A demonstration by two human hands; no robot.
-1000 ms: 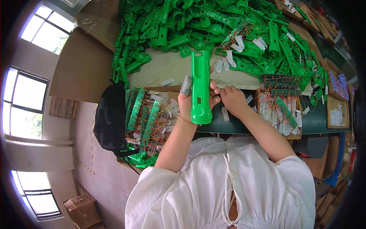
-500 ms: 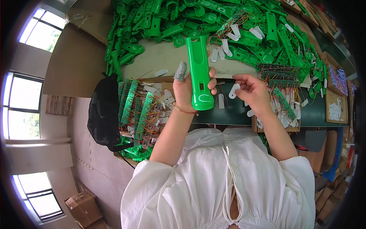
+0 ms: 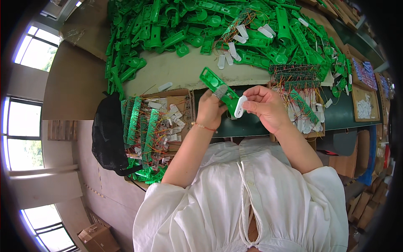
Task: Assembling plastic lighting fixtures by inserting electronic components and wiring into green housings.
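Green plastic housing [image 3: 229,101] slanted, hollow side showing, gripped in left hand [image 3: 209,111], thumb in grey cover [image 3: 220,91] laid across it. Right hand [image 3: 268,108] pinches white oblong piece [image 3: 240,107] at housing's near end; whether they touch, cannot tell. Both above dark green tabletop [image 3: 239,129]. Wired circuit boards [image 3: 135,115] to either side; green parts [image 3: 168,25] heaped beyond.

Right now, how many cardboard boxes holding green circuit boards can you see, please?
2: the left box, left of the left hand, and the right box, right of the right hand. Others may be hidden behind the green pile.
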